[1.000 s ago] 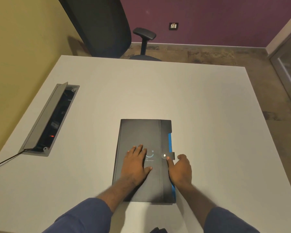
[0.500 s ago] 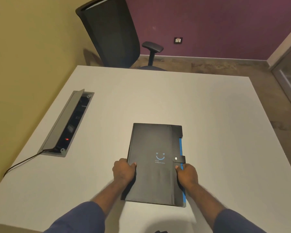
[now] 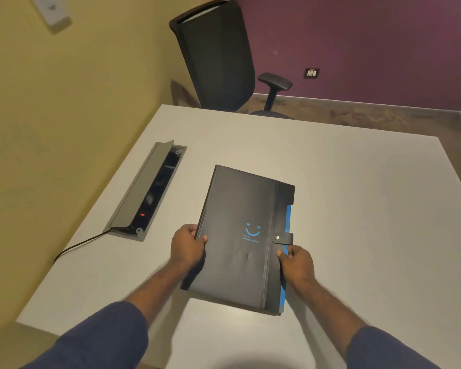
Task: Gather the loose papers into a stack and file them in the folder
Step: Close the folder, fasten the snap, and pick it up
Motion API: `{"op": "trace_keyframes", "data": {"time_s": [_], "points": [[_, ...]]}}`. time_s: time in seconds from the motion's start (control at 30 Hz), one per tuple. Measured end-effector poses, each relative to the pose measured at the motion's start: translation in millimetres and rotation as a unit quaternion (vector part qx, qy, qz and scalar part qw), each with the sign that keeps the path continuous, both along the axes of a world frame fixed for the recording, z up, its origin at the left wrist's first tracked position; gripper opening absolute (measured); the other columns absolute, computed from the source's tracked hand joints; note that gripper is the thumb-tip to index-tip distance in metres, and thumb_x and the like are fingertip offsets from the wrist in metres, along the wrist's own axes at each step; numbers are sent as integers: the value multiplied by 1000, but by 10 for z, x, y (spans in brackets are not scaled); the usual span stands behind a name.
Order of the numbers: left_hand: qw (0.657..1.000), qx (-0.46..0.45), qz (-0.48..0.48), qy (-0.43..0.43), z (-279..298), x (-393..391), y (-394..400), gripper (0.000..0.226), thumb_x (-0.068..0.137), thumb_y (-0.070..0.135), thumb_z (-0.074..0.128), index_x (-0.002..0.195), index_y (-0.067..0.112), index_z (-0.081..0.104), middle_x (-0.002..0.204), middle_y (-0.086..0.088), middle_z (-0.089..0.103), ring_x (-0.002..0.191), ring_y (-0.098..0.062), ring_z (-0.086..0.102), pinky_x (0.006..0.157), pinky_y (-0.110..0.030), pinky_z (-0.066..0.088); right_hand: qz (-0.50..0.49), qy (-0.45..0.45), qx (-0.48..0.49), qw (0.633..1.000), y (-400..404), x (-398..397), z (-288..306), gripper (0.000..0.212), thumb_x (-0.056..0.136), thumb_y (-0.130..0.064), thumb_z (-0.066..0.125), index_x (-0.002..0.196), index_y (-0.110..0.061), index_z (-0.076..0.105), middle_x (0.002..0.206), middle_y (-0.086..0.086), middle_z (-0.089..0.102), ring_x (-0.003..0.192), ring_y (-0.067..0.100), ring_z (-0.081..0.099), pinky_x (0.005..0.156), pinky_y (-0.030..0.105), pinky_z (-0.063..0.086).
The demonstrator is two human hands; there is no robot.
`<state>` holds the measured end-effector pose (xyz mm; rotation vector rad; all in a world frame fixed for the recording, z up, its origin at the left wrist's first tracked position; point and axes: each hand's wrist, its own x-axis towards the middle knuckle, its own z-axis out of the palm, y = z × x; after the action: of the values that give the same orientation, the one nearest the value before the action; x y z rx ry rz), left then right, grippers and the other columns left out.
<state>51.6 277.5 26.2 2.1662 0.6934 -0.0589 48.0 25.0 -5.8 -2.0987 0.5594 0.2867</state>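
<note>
Head view: folder (image 3: 240,235), black, snap tab fastened, lifted near counter (image 3: 357,209) front edge. Left hand (image 3: 188,246) grips its left edge; right hand (image 3: 294,259) grips its right edge. No loose papers visible. Step, judged: filing complete. Next: set folder down flat.

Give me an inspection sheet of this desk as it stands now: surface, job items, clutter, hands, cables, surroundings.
Surface: white table, with a cable box set into it, lid propped open, red light on inside.
Job's things: black folder, closed, snap strap fastened, blue edge showing on its right side; loose papers not seen.
Clutter: nothing seen.
Hands: left hand grips the folder's left edge; right hand grips its right edge, below the strap.
Cables: one dark cable runs from the cable box toward the table's left edge.
Surroundings: black office chair behind the table, wall socket on the purple wall, yellow wall on the left.
</note>
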Motion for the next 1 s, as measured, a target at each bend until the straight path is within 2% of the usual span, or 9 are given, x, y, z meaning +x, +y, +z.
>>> {"op": "trace_keyframes", "data": {"time_s": [0.13,0.27,0.33,0.4,0.57,0.73,0.83,0.93,1.0], "points": [[1000,8,16,-4,7,101,458,28,86,7,70,113,4,62,100,-4,63,88,-17,55,84,-29,46,50,14,3,999,415,125,73,32,90,-13,63,60,-16,51,60,-4,54,57,13,49,56,28,40],[999,11,37,6,-85,161,903,31,87,5,69,117,4,62,111,-10,66,97,-20,58,91,-32,47,76,37,11,996,840,158,97,14,88,-10,61,75,-4,62,72,7,64,69,26,58,63,31,45],[998,7,53,13,-153,182,1096,34,87,4,68,120,2,60,115,-13,66,106,-27,61,96,-36,48,85,38,-3,996,1052,148,105,21,87,-10,61,67,-10,54,67,1,58,68,24,55,56,29,38],[997,0,69,24,-235,185,1258,35,87,4,68,121,2,60,115,-14,67,109,-30,62,97,-38,49,94,44,-26,994,1232,137,102,28,88,-11,59,64,-16,46,69,-2,54,71,23,53,57,29,35],[993,-1,100,57,-459,142,1496,35,85,4,70,119,2,62,116,-16,68,108,-33,64,99,-40,50,117,81,-78,987,1488,114,35,9,89,-13,55,81,-14,51,82,0,56,76,23,53,66,29,38],[990,47,84,107,-618,124,1561,33,85,4,69,118,2,64,128,-15,64,118,-35,59,103,-39,44,128,115,-114,978,1598,88,-54,5,90,-11,54,88,-14,57,92,4,64,76,22,52,67,29,41],[987,86,66,121,-671,118,1548,34,86,6,68,119,4,63,131,-14,62,119,-35,59,101,-38,45,129,122,-119,977,1612,87,-93,10,90,-10,54,96,-11,62,99,6,67,77,22,53,68,29,42],[980,139,37,136,-649,119,1503,35,86,10,69,120,6,63,123,-15,65,111,-35,63,94,-39,51,133,123,-132,974,1579,94,-45,7,88,-10,55,92,-11,61,93,4,65,75,23,53,66,28,41],[974,173,21,146,-609,103,1445,35,85,13,70,118,6,62,120,-15,65,108,-34,63,91,-38,52,140,110,-136,975,1527,91,-7,10,85,-11,56,75,-15,54,80,0,59,70,23,53,62,27,41]]}}
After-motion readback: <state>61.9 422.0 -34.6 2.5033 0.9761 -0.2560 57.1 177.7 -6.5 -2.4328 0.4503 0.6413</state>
